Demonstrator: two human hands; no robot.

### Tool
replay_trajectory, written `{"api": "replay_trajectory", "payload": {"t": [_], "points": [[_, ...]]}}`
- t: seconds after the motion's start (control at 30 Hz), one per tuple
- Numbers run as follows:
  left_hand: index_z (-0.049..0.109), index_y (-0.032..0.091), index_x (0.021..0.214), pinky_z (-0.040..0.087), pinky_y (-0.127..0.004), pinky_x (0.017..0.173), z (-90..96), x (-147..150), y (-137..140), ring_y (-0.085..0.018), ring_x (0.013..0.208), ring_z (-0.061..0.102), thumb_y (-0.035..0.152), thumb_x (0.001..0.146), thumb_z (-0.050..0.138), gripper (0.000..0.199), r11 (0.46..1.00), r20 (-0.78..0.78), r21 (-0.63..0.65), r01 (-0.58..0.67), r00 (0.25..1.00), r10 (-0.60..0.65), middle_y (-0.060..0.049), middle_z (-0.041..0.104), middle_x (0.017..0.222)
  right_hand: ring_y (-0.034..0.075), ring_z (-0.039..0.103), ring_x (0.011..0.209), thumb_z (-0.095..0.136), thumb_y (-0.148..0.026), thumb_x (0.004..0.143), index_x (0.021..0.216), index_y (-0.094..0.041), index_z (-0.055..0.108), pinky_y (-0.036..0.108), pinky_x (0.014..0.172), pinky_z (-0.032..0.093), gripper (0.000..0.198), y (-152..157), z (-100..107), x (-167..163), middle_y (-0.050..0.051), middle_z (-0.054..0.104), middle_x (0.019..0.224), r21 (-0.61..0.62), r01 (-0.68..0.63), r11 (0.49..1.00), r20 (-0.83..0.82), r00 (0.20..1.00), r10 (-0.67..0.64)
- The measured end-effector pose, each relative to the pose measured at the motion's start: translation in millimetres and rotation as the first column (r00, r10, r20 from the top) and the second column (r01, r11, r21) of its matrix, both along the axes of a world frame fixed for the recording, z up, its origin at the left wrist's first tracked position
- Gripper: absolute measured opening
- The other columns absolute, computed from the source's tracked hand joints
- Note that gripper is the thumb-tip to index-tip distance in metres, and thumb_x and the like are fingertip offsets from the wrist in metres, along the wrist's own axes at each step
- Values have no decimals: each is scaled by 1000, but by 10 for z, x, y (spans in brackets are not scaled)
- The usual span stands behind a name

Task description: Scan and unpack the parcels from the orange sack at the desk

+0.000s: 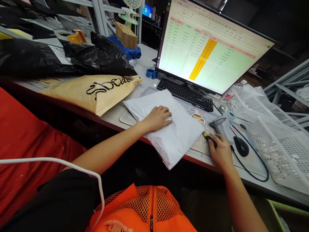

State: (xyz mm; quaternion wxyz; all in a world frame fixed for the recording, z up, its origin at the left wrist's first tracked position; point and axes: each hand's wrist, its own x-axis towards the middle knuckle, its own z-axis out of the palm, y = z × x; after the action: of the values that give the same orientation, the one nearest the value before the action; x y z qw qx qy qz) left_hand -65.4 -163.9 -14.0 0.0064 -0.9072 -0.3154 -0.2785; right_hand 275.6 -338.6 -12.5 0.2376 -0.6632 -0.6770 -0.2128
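A white plastic mailing bag [178,138] lies across the front of the desk, one corner hanging over the edge. My left hand [158,119] rests on top of it, fingers spread slightly and lying on the plastic. Just right of the bag, my right hand [220,148] is closed around a yellow and black utility knife [207,136]. The knife's tip points at the bag's right corner; I cannot tell whether they touch. Behind that hand stands a grey handheld scanner [219,125] with a cable.
A tan paper sack [96,91] and black plastic bags [101,54] lie on the left. At the back are a monitor [210,48] and keyboard [185,95]. A black mouse [241,146] and white perforated baskets [277,138] are on the right. A white cable [60,160] crosses my left arm.
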Motion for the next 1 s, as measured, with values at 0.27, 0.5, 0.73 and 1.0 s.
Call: {"api": "replay_trajectory", "payload": {"t": [0.27,0.5,0.73,1.0], "points": [[71,14,116,42,-52,94,-4,127,14,-35,118,53,37,108,46,35,997,-55,24,-71,996,72,-18,65,126,24,70,111,50,-23,94,123,-18,74,43,104,56,38,1171,485,-1166,12,75,124,-45,-468,883,-432,806,405],[74,15,104,42,-52,94,-4,130,88,-33,117,53,37,110,37,44,999,-13,-17,-38,999,38,-16,64,123,22,60,133,42,-14,87,135,-15,65,44,121,41,53,1806,170,-1420,13,67,142,-239,-570,786,-498,767,404],[77,18,92,41,-51,93,-7,202,73,-30,110,54,36,109,41,44,998,127,17,58,990,-60,-12,69,110,26,55,141,44,-24,93,149,-11,55,47,124,38,59,1678,169,-1330,15,58,154,-357,-618,700,-557,743,372],[73,21,81,43,-47,100,49,-182,-367,-28,111,59,34,107,45,41,950,122,91,299,943,-309,-9,74,102,31,35,157,70,-53,92,160,-18,45,51,130,25,81,1588,194,-1164,16,39,168,-493,-512,703,-464,839,286]]}}
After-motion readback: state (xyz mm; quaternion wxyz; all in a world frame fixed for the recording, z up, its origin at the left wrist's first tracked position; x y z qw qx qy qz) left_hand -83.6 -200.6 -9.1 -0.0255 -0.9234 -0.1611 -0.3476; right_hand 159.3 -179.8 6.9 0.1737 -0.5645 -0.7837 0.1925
